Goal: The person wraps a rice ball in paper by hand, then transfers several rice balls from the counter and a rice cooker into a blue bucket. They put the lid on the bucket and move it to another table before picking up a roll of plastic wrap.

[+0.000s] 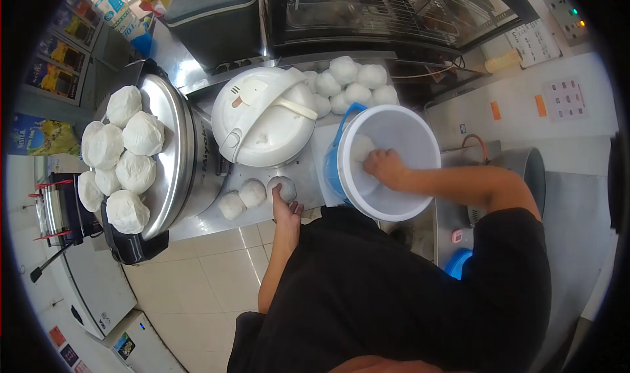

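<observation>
My left hand (287, 209) is at the near edge of the steel table, its thumb against a round white ball (282, 188) and its other fingers curled beside it. Two more white balls (252, 193) sit in a row to its left. My right hand (386, 167) reaches inside a white bucket (426, 136), fingers bent together on a white ball (361, 147); its fingertips are partly hidden. A blue container (336, 169) shows behind the bucket's left side.
A white-lidded cooker (262, 120) stands left of a pile of white balls (344, 71). Farther left, more wrapped balls (136, 171) rest on a large steel lid (172, 143). A glass-fronted oven (394, 12) is at the back, and a steel pot (528, 169) stands at the right.
</observation>
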`<action>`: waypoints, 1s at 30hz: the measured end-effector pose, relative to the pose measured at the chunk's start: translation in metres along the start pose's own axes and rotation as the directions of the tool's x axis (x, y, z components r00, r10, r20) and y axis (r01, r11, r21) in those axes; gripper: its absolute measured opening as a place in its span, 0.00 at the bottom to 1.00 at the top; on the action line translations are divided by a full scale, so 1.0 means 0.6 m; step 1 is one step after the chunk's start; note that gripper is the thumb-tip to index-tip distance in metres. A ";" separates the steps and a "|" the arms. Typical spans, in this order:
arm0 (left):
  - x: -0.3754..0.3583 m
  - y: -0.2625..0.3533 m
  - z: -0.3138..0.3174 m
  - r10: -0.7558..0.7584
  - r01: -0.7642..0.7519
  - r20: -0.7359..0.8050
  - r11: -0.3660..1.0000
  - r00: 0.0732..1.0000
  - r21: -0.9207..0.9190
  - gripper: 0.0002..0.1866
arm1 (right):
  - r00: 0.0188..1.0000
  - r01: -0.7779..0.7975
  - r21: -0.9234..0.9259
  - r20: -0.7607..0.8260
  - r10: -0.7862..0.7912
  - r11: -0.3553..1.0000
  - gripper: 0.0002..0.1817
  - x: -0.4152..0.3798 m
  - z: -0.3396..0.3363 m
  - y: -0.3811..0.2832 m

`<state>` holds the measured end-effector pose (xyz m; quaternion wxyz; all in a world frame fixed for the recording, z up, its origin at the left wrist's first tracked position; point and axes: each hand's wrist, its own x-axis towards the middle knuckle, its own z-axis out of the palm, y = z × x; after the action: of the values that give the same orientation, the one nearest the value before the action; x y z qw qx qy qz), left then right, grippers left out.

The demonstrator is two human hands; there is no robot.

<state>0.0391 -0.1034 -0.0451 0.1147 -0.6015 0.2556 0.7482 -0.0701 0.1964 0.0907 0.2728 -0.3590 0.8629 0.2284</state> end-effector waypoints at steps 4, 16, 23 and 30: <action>-0.018 0.003 0.004 0.031 -0.032 0.043 0.999 0.999 0.032 0.51 | 0.887 0.389 -0.079 -0.235 -0.397 0.918 0.12 -0.001 0.034 0.013; -0.137 0.017 -0.006 0.379 -0.390 0.117 0.917 0.918 0.084 0.34 | 0.979 0.193 0.387 -0.144 -0.147 0.902 0.10 -0.009 -0.085 0.029; -0.419 0.077 0.034 0.565 -0.772 0.598 0.618 0.568 0.149 0.30 | 0.976 0.181 0.982 -0.185 -0.114 -0.045 0.26 -0.154 -0.298 0.040; -0.484 0.050 0.135 0.350 -0.904 0.841 0.276 0.412 0.327 0.39 | 0.929 0.065 0.949 -0.171 -0.328 -0.310 0.36 -0.164 -0.299 0.065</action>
<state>0.0294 -0.0470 0.2525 0.0979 -0.0330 0.7214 0.6848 -0.0960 0.1643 0.2948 0.5531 -0.1196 0.5994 -0.5662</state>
